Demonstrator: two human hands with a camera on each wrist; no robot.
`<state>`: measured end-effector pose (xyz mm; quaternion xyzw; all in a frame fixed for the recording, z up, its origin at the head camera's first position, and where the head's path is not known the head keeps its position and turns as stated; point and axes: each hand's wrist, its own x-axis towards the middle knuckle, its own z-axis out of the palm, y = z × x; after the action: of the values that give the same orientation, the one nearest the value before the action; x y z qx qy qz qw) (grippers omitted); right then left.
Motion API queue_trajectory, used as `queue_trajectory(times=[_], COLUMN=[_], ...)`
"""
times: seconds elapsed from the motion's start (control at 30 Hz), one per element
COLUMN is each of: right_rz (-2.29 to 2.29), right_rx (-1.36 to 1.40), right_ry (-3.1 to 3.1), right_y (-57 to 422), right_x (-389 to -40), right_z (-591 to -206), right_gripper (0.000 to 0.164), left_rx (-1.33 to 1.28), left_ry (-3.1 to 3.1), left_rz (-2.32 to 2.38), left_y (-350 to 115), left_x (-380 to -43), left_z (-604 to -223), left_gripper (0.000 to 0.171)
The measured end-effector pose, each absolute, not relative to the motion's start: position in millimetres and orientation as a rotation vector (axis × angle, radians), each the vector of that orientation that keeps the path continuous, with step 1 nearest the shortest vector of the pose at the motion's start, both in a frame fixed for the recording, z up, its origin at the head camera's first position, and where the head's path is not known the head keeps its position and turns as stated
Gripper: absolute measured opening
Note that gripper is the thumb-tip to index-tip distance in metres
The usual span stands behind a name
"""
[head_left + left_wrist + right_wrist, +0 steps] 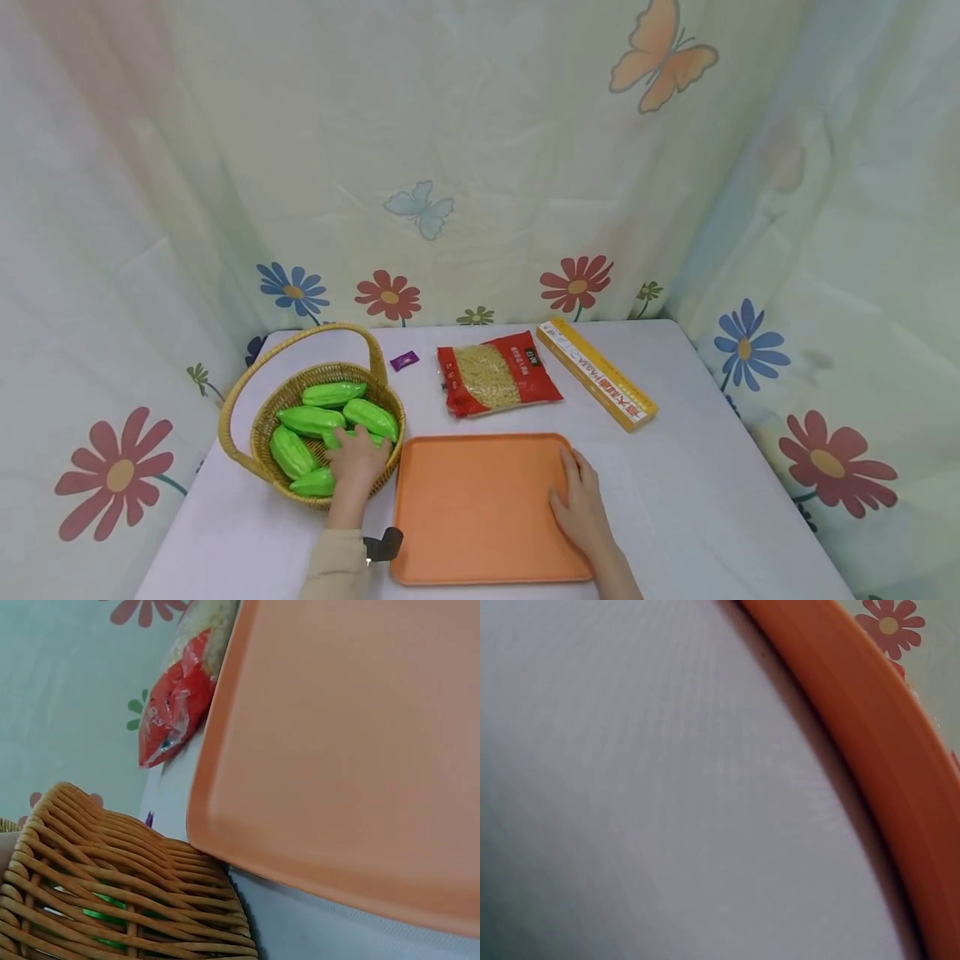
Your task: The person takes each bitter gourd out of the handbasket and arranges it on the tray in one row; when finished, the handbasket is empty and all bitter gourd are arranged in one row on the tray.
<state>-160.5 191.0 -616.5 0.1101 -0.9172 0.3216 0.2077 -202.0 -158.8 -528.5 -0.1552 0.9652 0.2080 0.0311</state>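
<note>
A person's left hand [358,457] reaches into a wicker basket [288,393] at the left of a white worktop [697,467]. Directly beneath that hand's grip lies 1 green gourd [377,438], partly covered by the spread fingers; whether they have hold of it or only touch it, I cannot tell. 5 other gourds [311,421] lie around it, to the left of the grip and beyond it. The right hand [583,507] rests on the right rim of an orange tray [480,508], its grip loose and extended, thumb over the inside. The tray lies flat just right of the basket, between the 2 hands. Beyond it are a small purple packet [404,361], a red bag [495,375] with a clear window, and a long yellow box [596,372] set diagonally.
</note>
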Motion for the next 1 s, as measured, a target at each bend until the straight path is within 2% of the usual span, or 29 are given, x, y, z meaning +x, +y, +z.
queue_trajectory(times=[0.37, 0.77, 1.0], right_rz=[0.915, 0.938, 0.956], right_rx=[0.273, 0.287, 0.257], right_ry=[-2.577, -2.549, -2.622], right_y=[192, 190, 192], right_x=[-161, -162, -161], right_z=[-615, -614, -613], right_gripper=[0.069, 0.067, 0.066], left_rx=[-0.456, -0.404, -0.309], left_ry=[3.026, 3.159, 3.187], left_rz=[0.668, 0.706, 0.786], left_y=[-162, -164, -172], left_x=[-203, -200, -198], left_z=[-532, -530, -536], left_gripper=[0.072, 0.064, 0.066])
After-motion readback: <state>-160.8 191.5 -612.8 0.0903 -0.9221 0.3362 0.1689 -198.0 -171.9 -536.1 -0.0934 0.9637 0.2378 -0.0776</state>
